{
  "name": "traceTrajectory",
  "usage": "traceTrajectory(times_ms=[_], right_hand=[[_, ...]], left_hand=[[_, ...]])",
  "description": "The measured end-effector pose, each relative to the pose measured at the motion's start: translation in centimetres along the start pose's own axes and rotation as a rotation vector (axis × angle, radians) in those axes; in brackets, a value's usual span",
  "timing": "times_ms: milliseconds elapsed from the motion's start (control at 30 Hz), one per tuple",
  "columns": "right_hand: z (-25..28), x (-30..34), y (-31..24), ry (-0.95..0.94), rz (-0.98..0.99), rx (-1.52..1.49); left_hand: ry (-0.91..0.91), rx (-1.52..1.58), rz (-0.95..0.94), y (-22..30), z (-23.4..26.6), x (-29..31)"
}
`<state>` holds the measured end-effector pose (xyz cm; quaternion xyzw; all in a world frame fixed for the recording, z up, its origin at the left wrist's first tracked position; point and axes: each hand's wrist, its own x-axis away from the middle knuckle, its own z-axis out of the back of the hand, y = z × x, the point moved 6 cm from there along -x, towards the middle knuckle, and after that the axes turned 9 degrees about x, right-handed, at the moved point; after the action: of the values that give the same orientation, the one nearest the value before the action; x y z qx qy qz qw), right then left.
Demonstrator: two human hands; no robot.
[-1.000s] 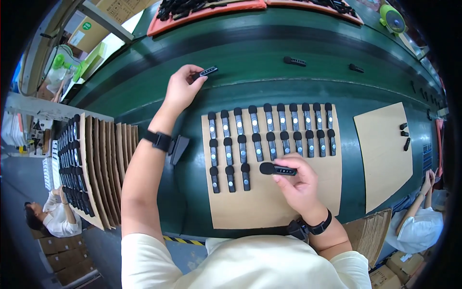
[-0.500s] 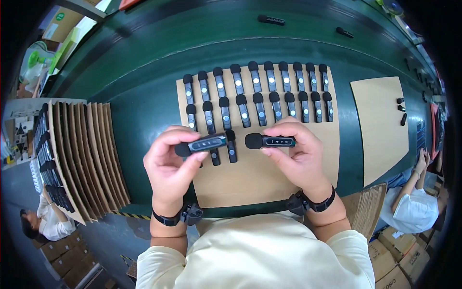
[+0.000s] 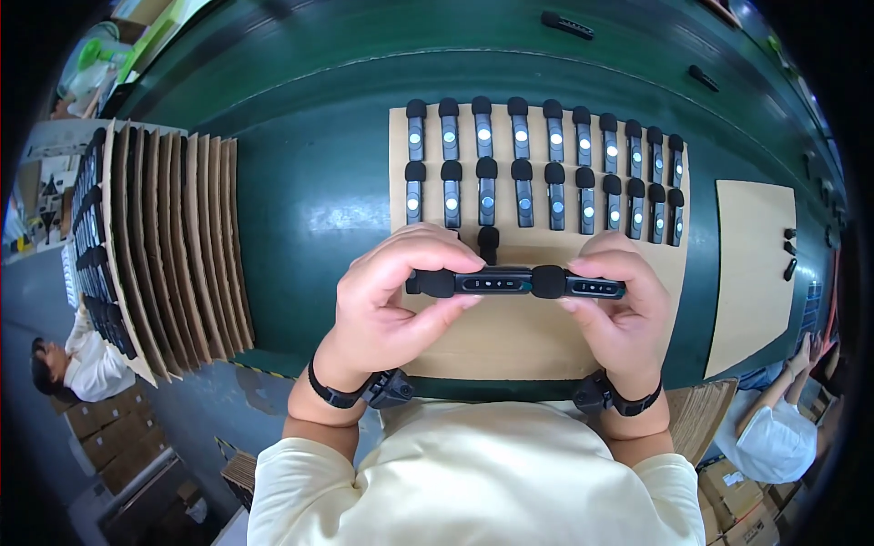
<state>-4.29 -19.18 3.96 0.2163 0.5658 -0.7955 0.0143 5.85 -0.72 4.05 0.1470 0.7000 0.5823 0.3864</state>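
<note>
The left-hand microphone (image 3: 496,282), black and foam-tipped, lies sideways in front of you, pinched between the thumb and fingers of your left hand (image 3: 382,296). Its plain end meets, or nearly meets, the foam tip of the right-hand microphone (image 3: 594,288), which the fingers of your right hand (image 3: 630,305) grip likewise. Below your fingertips spreads a cardboard sheet (image 3: 510,350); just beyond them, two rows of microphones (image 3: 487,196) lie on it, tips away from you. Well left of your fingers stand upright cardboard sheets (image 3: 173,255); well right lies another sheet (image 3: 751,282).
</note>
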Motion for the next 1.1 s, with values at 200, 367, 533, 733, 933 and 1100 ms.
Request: traceTrajectory(times_ms=[200,367,533,733,933,1100], right_hand=[[-0.2,0.0,0.0,-0.017,0.009,0.005],[-0.2,-0.1,0.0,-0.029,0.036,0.012],[-0.1,-0.2,-0.2,-0.051,0.05,0.03],[-0.1,-0.1,-0.2,-0.056,0.057,0.051],[-0.1,-0.2,-0.5,-0.06,0.043,0.017],[-0.2,0.4,0.1,0.016,-0.069,-0.087]], left_hand=[[-0.027,0.013,-0.021,0.1,0.1,0.0],[-0.031,-0.011,-0.033,0.1,0.1,0.0],[-0.029,-0.047,-0.034,0.1,0.1,0.2],[-0.035,-0.067,-0.033,0.3,0.0,0.1],[0.006,-0.13,-0.053,0.7,-0.2,0.0],[-0.081,-0.26,-0.045,1.1,-0.7,-0.4]])
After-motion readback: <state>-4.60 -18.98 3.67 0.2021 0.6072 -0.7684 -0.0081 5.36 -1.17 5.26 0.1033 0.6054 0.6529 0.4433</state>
